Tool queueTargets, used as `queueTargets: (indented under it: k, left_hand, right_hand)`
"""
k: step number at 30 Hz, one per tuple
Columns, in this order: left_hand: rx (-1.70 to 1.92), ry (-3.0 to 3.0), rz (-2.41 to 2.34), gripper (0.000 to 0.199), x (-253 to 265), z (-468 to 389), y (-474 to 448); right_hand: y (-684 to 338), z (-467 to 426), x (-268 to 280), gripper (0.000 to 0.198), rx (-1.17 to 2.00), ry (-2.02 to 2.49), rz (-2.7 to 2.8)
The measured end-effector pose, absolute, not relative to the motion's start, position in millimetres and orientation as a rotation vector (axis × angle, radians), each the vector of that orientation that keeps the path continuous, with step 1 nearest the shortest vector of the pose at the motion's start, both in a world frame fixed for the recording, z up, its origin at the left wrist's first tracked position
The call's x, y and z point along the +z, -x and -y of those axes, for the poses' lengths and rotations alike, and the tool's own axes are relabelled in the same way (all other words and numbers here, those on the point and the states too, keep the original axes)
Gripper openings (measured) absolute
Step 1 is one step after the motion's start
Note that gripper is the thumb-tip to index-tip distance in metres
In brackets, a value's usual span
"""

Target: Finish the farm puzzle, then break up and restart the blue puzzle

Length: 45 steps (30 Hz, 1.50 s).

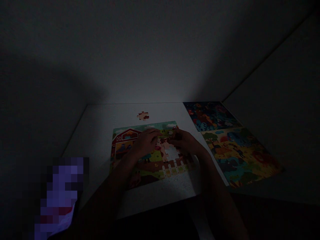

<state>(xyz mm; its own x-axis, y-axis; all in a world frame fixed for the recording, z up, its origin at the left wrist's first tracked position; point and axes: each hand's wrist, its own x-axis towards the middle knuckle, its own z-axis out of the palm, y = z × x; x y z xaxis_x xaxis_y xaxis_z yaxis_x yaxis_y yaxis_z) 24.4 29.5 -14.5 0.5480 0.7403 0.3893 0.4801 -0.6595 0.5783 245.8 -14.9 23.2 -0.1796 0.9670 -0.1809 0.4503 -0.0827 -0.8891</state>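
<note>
A farm jigsaw puzzle (150, 173) lies on the white table, showing a red barn, a cow and a white fence. Right of the cow, a white gap (173, 154) shows in the picture. My left hand (146, 141) rests on the upper middle of the puzzle, its fingers stretched out and holding nothing that I can see. Just above the gap, my right hand (184, 141) has its fingers bent and pinched on a puzzle piece, which is mostly hidden in the dark. One loose puzzle piece (143, 116), cream and brown, lies beyond the puzzle's far edge.
To the right lie a dark blue picture puzzle (212, 115) and a savanna animal puzzle (240, 155). A pale wall (140, 60) rises behind the white table (97, 133). At lower left a pixelated, glowing purple shape (62, 196) shows. The light is dim.
</note>
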Motion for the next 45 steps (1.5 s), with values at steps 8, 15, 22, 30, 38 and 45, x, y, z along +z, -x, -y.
queueTargets:
  k: [8, 15, 22, 30, 38, 45]
  left_hand:
    - [0.855, -2.413, -0.999, 0.03, -12.0, -28.1, -23.9]
    - [0.73, -2.548, -0.952, 0.02, -5.8, -25.3, -22.3]
    - [0.663, -2.562, -0.981, 0.027, -2.9, -23.4, -22.5]
    - [0.626, -2.595, -0.967, 0.023, -2.9, -24.9, -22.7]
    - [0.624, -2.646, -0.975, 0.019, -1.0, -23.0, -23.4]
    - [0.633, -2.698, -0.978, 0.019, 0.8, -20.3, -25.2]
  right_hand:
    - [-241.6, 18.7, 32.4, 0.023, 1.013, 1.641, 1.85]
    - [-236.6, 21.8, 33.5, 0.019, 0.853, 1.661, 1.951]
    - [-234.1, 21.1, 33.4, 0.008, 0.821, 1.684, 1.989]
    - [-237.7, 18.7, 33.9, 0.008, 0.758, 1.656, 2.052]
    - [-255.4, 11.1, 21.4, 0.016, 0.98, 1.598, 1.834]
    - [-252.1, 12.5, 22.0, 0.015, 1.121, 1.512, 1.755]
